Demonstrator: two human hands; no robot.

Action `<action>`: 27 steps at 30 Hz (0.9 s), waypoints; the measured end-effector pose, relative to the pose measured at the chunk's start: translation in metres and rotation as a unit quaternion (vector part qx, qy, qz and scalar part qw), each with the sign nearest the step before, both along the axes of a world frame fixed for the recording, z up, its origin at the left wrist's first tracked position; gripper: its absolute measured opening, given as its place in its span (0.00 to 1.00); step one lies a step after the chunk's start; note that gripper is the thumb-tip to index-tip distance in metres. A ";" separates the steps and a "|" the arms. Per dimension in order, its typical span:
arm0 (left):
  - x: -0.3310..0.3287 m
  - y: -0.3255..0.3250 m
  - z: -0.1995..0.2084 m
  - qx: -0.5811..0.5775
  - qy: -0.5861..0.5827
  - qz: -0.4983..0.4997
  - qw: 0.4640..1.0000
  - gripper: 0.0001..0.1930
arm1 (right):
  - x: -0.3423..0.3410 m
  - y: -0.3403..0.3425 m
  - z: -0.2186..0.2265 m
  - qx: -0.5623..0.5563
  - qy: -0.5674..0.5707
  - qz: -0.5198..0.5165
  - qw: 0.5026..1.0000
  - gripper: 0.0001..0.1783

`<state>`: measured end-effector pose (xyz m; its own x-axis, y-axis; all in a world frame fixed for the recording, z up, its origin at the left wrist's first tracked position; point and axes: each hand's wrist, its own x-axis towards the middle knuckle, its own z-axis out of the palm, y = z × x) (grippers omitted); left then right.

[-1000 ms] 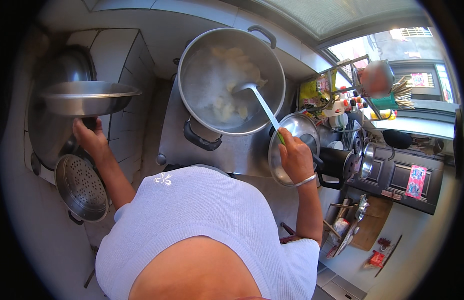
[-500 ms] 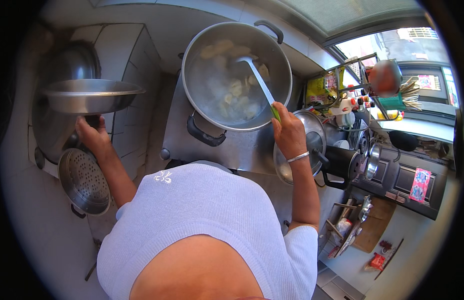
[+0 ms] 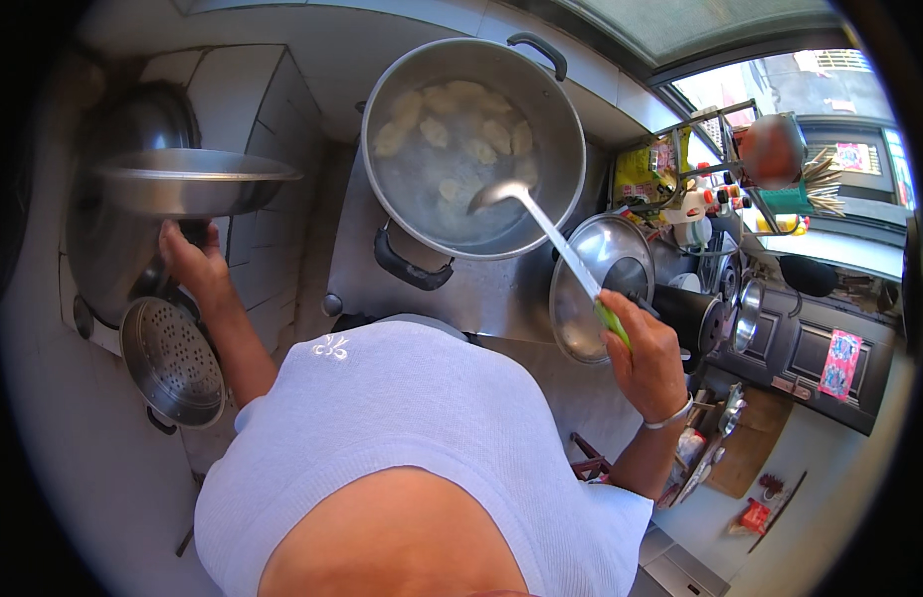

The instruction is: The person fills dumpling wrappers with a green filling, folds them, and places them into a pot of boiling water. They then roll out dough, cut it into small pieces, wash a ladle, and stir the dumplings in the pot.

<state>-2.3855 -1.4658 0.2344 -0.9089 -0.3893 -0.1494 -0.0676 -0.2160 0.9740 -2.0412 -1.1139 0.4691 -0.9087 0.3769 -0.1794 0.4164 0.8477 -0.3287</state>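
Note:
A big steel pot [image 3: 566, 129] with black handles stands on the stove, holding water and several pale dumplings [image 3: 452, 134]. My right hand [image 3: 646, 353] grips the green handle of a long ladle [image 3: 541, 227], whose bowl rests inside the pot near its front right side. My left hand [image 3: 193, 261] is out to the left, holding a wide steel bowl [image 3: 188, 181] from underneath, level and raised above the counter.
A perforated steamer pan [image 3: 171, 360] and a large round pan [image 3: 113, 259] lie at the left below the bowl. A round steel lid [image 3: 596, 284] sits right of the pot. Bottles, a rack and dark appliances [image 3: 800, 338] crowd the right side.
My right hand has drawn back toward me and lower, tilting the ladle so its bowl sits nearer the pot's front. The left hand still holds the steel bowl.

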 end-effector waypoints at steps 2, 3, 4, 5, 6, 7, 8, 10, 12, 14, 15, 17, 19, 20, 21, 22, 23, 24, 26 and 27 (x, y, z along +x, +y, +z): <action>0.001 0.020 0.020 0.042 -0.033 0.024 0.998 0.23 | 0.004 -0.001 0.004 -0.004 -0.030 0.010 0.999 0.26; 0.001 0.027 0.027 0.066 -0.053 0.041 0.996 0.23 | 0.003 -0.002 0.003 -0.006 -0.047 0.010 0.999 0.26; 0.000 0.028 0.026 0.071 -0.051 0.038 0.995 0.23 | 0.002 -0.002 0.002 -0.008 -0.063 0.011 0.998 0.26; 0.000 0.029 0.026 0.075 -0.049 0.036 0.995 0.23 | 0.001 -0.002 0.000 -0.009 -0.079 0.012 0.997 0.25; -0.001 0.030 0.025 0.081 -0.048 0.033 0.995 0.23 | -0.002 -0.003 -0.004 -0.013 -0.075 0.013 0.997 0.25; -0.001 0.029 0.023 0.085 -0.046 0.031 0.995 0.23 | -0.005 -0.002 -0.011 -0.017 -0.070 0.014 0.997 0.25; -0.002 0.027 0.020 0.089 -0.043 0.030 0.995 0.23 | -0.007 -0.002 -0.018 -0.020 -0.066 0.015 0.998 0.25; -0.003 0.025 0.018 0.094 -0.041 0.033 0.994 0.23 | -0.008 -0.001 -0.031 -0.039 -0.056 0.003 0.998 0.25; -0.002 0.023 0.017 0.093 -0.039 0.042 0.994 0.23 | -0.011 -0.002 -0.041 -0.049 -0.045 -0.004 0.998 0.25; 0.000 0.022 0.021 0.086 -0.042 0.057 0.994 0.23 | -0.014 -0.005 -0.050 -0.052 -0.030 -0.006 0.998 0.25; 0.001 0.021 0.023 0.083 -0.044 0.064 0.993 0.23 | -0.016 -0.006 -0.055 -0.053 -0.017 -0.004 0.998 0.25; 0.001 0.019 0.023 0.088 -0.042 0.066 0.993 0.23 | -0.019 -0.006 -0.066 -0.053 0.011 0.000 0.999 0.25; 0.001 0.017 0.023 0.090 -0.041 0.063 0.993 0.23 | -0.023 -0.008 -0.075 -0.042 0.018 -0.003 0.999 0.25; 0.000 0.015 0.023 0.090 -0.043 0.061 0.993 0.23 | -0.025 -0.008 -0.079 -0.037 0.022 -0.005 0.999 0.25; 0.000 0.015 0.023 0.089 -0.044 0.059 0.993 0.23 | -0.028 -0.009 -0.082 -0.038 0.030 -0.006 0.999 0.25; 0.000 0.015 0.022 0.090 -0.043 0.056 0.993 0.24 | -0.031 -0.009 -0.085 -0.039 0.038 -0.008 0.998 0.25; 0.000 0.016 0.022 0.091 -0.041 0.053 0.994 0.24 | -0.034 -0.009 -0.088 -0.041 0.045 -0.010 0.998 0.25; 0.000 0.016 0.022 0.092 -0.039 0.049 0.994 0.24 | -0.036 -0.010 -0.091 -0.034 0.049 -0.012 0.998 0.25; 0.002 0.020 0.027 0.089 -0.044 0.049 0.994 0.24 | -0.041 -0.011 -0.099 -0.020 0.057 -0.015 0.998 0.25; 0.003 0.021 0.028 0.088 -0.046 0.049 0.994 0.24 | -0.044 -0.012 -0.101 -0.017 0.058 -0.019 0.998 0.25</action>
<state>-2.3829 -1.4446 0.2628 -0.8471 -0.4353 -0.3048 -0.1258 -0.3930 0.9109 -2.0855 -1.1261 0.3681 -0.9092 0.4070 -0.0874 0.4057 0.8196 -0.4046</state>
